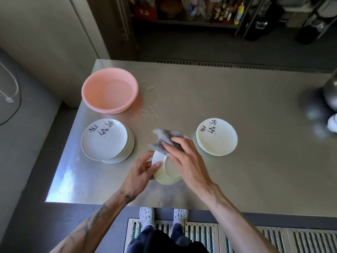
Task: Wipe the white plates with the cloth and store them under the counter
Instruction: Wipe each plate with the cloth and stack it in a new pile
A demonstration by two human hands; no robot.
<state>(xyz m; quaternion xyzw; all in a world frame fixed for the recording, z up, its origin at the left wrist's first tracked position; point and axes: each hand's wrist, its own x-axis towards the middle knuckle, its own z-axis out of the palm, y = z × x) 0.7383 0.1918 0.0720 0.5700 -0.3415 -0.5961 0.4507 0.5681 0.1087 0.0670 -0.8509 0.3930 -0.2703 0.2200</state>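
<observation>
Left hand (pixel 141 170) grips plate (pixel 168 173) (underside up); right hand (pixel 184 157) presses grey cloth (pixel 165 140) on it

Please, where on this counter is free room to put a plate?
Widest bare patch: far counter between pink basin and the dark round things at the right edge. Also free: the near strip right of the right hand, nearer than the right stack. Crowded: between left stack and right stack, around the held plate; drops wet the spot beside the basin.
</observation>
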